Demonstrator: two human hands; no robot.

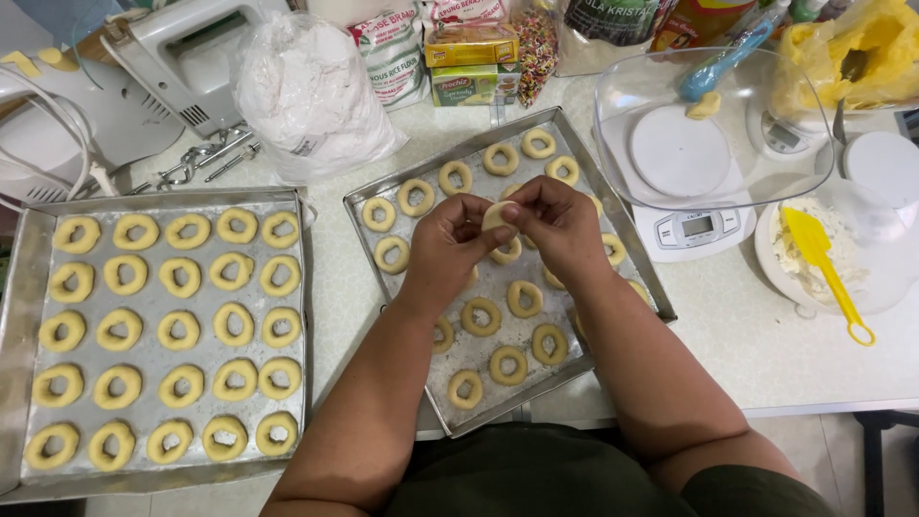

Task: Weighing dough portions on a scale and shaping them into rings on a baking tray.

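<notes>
My left hand (pixel 450 241) and my right hand (pixel 560 222) meet above the right baking tray (pixel 436 407), pinching one small piece of pale yellow dough (pixel 497 216) between the fingertips of both. Under them the tray holds several ring-shaped dough cookies (pixel 507 364); some are hidden by my hands and forearms. Left of it, a second metal tray (pixel 24 287) is filled with rows of the same dough rings (pixel 179 330).
A clear glass bowl (pixel 622 134) sits on a white kitchen scale (pixel 694 230) at the right, beside a white bowl (pixel 771 263) of dough with a yellow spatula (pixel 828 273). A bag of flour (pixel 311 96), food packets and a white hand mixer (pixel 182 53) line the back.
</notes>
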